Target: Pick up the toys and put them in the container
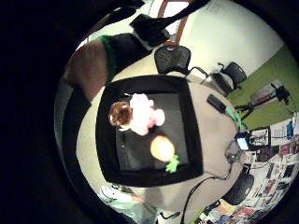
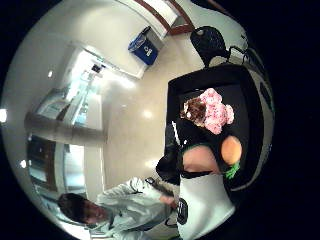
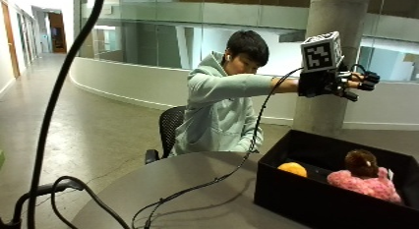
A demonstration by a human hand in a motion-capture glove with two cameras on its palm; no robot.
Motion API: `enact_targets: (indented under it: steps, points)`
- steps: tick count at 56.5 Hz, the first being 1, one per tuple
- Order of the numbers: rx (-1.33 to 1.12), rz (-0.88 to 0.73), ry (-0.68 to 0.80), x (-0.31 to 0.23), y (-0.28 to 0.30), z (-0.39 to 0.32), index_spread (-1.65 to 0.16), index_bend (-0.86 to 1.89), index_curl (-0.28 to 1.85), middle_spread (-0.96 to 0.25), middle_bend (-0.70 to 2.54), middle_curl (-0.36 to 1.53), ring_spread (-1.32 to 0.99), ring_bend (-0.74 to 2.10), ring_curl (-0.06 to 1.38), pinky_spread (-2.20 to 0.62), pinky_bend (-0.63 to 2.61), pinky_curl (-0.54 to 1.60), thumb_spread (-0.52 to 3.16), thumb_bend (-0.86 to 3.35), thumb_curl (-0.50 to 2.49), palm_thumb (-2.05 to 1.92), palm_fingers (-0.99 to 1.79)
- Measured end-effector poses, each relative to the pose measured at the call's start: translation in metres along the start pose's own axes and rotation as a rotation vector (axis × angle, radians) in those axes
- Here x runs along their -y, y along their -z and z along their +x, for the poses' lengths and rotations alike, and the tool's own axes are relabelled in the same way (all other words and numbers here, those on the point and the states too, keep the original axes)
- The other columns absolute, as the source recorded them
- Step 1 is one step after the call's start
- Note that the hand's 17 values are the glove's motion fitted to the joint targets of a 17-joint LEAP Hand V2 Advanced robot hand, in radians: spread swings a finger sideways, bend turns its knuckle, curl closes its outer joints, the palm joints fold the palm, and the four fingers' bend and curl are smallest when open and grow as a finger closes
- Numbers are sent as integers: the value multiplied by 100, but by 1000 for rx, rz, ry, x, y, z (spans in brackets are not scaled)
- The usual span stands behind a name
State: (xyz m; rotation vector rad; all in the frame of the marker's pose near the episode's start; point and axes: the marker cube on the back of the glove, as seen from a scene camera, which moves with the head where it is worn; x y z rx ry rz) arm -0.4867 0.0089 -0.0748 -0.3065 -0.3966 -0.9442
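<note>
In the outside view my gloved right hand [image 3: 340, 84] is held high above the black container [image 3: 294, 189], arm stretched out, fingers straight and holding nothing. Three toys lie inside the container: a pink plush [image 3: 363, 184], a brown plush [image 3: 362, 162] leaning against it, and an orange carrot toy [image 3: 292, 169]. Both palm views look down into the container [image 1: 105, 140] from well above. They show the pink plush [image 1: 142, 114], the brown plush [image 1: 120, 114] and the orange carrot toy [image 1: 161, 148] with green leaves on the dark floor of the container [image 2: 175, 95].
The container stands on a round grey table [image 3: 196, 189]. A black office chair [image 3: 167, 128] is behind the table where the person sits. A concrete pillar [image 3: 327, 22] rises behind the hand. A small black device [image 1: 216, 103] lies on the table beside the container.
</note>
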Motion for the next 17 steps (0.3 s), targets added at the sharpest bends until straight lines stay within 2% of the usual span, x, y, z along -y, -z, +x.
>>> enact_targets:
  steps: [17]
  points:
    - [-75,-58,8,-51,38,12,-29,14,40,-2,14,38,-1,19,34,6,98,35,133,-1,49,35,-13]
